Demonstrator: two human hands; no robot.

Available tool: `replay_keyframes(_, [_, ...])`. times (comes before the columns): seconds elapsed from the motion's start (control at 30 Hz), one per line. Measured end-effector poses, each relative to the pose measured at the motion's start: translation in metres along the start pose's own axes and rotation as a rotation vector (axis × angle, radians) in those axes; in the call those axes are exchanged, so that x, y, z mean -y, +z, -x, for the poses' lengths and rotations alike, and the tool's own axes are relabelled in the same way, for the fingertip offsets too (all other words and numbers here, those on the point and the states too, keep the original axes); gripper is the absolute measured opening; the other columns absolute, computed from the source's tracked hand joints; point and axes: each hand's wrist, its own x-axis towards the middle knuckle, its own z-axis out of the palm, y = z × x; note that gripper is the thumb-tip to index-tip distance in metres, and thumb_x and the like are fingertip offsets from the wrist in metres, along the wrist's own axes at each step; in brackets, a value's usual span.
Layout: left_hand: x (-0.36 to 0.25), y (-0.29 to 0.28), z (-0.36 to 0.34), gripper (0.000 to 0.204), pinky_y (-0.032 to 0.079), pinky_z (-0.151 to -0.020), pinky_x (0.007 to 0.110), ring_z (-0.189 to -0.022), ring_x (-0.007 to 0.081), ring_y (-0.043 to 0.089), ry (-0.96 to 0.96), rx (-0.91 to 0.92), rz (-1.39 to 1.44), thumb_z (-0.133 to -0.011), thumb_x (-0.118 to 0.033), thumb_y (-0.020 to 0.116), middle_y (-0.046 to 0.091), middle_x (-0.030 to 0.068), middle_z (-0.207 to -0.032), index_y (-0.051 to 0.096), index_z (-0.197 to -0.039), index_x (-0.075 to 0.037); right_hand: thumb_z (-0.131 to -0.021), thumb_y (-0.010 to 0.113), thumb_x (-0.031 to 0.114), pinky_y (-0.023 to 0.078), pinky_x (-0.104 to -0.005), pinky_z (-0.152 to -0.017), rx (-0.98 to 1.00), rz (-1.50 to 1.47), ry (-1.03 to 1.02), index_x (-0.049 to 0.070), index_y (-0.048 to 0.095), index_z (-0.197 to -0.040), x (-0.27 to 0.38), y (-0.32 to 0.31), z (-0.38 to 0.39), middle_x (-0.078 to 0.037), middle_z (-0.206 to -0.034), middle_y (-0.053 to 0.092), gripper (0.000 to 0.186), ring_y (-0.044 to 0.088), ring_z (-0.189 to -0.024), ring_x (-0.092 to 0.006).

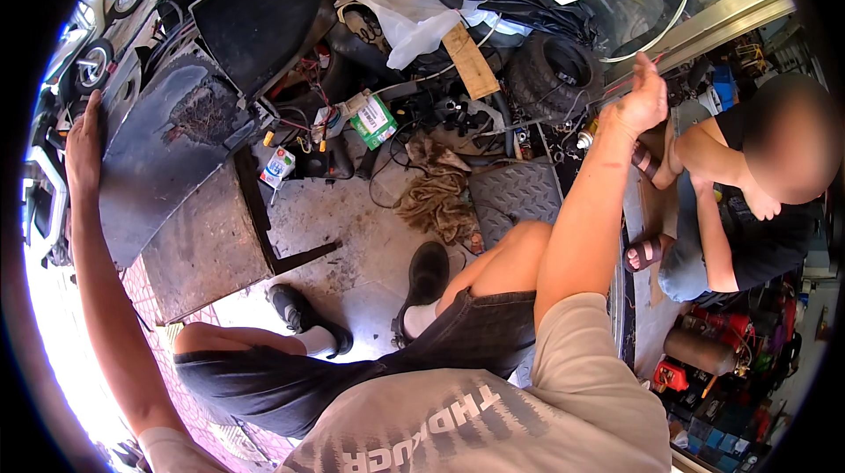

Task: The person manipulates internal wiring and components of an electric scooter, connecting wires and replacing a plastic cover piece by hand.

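My left hand (85, 143) lies with its fingers stretched out along the outer edge of a large dark, scuffed panel (167, 165). A rough torn patch marks the panel's top, and a black seat-like part (255, 20) stands behind it. On the right side, my right hand (642, 102) is raised beside a stack of black tyres (563, 73), its fingers curled together. A thin red strand shows near its fingertips; what the fingers hold is too small to make out.
A brown rag (440, 196), a green-and-white box (373, 121) and a white carton (277, 167) lie among cables ahead. A wooden board (471, 59) leans over the clutter. At right sits another person (704, 165), near tools and a red canister (671, 376). Parked scooters (92, 64) stand far left.
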Motion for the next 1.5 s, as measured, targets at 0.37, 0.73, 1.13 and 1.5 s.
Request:
replay_keyframes(0.37, [-0.004, 0.004, 0.0, 0.059, 0.05, -0.105, 0.042, -0.118, 0.0374, 0.068, 0.036, -0.032, -0.026, -0.105, -0.007, 0.043, 0.066, 0.0216, -0.136, 0.043, -0.162, -0.025, -0.086, 0.077, 0.02, 0.051, -0.0338, -0.093, 0.122, 0.799, 0.427, -0.009, 0.074, -0.117, -0.078, -0.062, -0.02, -0.015, -0.114, 0.075, 0.042, 0.068, -0.103, -0.0205])
replay_keyframes(0.73, [-0.099, -0.051, 0.003, 0.073, 0.048, -0.103, 0.045, -0.116, 0.0439, 0.068, -0.416, -0.022, 0.268, -0.102, -0.069, 0.046, 0.072, 0.031, -0.116, 0.073, -0.127, -0.006, -0.088, 0.081, 0.028, 0.048, -0.0313, -0.067, 0.828, 0.782, 0.511, -0.003, 0.079, -0.087, -0.043, 0.025, 0.072, -0.007, -0.079, 0.074, 0.031, 0.065, -0.074, -0.0153])
replay_keyframes(1.13, [-0.1, -0.056, 0.001, 0.078, 0.049, -0.098, 0.047, -0.107, 0.0456, 0.068, -0.4, -0.016, 0.2, -0.104, -0.069, 0.04, 0.071, 0.0322, -0.107, 0.075, -0.114, 0.0, -0.094, 0.073, 0.031, 0.054, -0.0453, -0.096, 1.282, 0.666, 0.098, 0.011, 0.075, -0.126, 0.016, 0.108, 0.2, -0.02, -0.113, 0.075, 0.037, 0.071, -0.11, -0.0373])
replay_keyframes(1.5, [-0.139, -0.077, 0.005, 0.075, 0.049, -0.102, 0.051, -0.118, 0.0471, 0.066, -0.57, 0.018, 0.254, -0.104, -0.07, 0.04, 0.071, 0.0299, -0.118, 0.077, -0.12, -0.008, -0.095, 0.071, 0.022, 0.057, -0.043, -0.085, 1.377, 0.474, 0.142, 0.005, 0.074, -0.119, 0.049, 0.127, 0.252, -0.016, -0.105, 0.077, 0.03, 0.074, -0.091, -0.0347])
